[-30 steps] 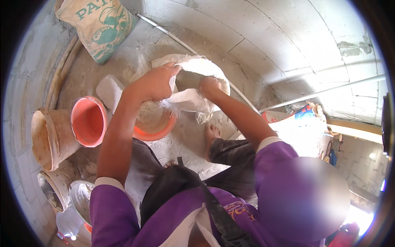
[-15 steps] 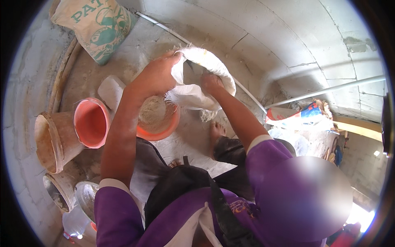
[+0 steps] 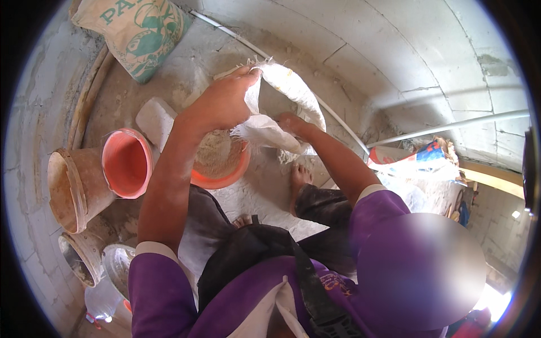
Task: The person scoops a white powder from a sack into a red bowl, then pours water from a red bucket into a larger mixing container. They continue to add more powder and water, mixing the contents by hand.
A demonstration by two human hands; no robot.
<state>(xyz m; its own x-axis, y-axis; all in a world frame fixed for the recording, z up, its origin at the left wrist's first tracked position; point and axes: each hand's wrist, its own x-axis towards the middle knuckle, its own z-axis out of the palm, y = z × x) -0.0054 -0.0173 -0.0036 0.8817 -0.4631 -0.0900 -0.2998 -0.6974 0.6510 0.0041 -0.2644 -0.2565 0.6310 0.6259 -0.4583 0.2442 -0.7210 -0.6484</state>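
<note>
My left hand (image 3: 228, 101) is closed round the gathered rim of a white woven sack (image 3: 296, 84), holding its mouth up and open. My right hand (image 3: 296, 125) reaches over the sack's near edge into the mouth; it looks curled, and its fingertips and whatever they hold are hidden. Frayed threads hang from the sack's rim. Below and left of the sack, partly behind my left forearm, an orange basin (image 3: 228, 177) holds pale grey powder (image 3: 215, 155).
On the left stand a red-orange bucket (image 3: 127, 163) and a stained bucket (image 3: 84, 186). A printed paper sack (image 3: 141, 42) leans at the far left. A white pipe (image 3: 344, 121) runs along the wall's foot. My bare foot (image 3: 301, 174) is just below the sack.
My right hand has drawn back slightly toward me inside the sack's mouth. My left hand and the sack have shifted a little to the right.
</note>
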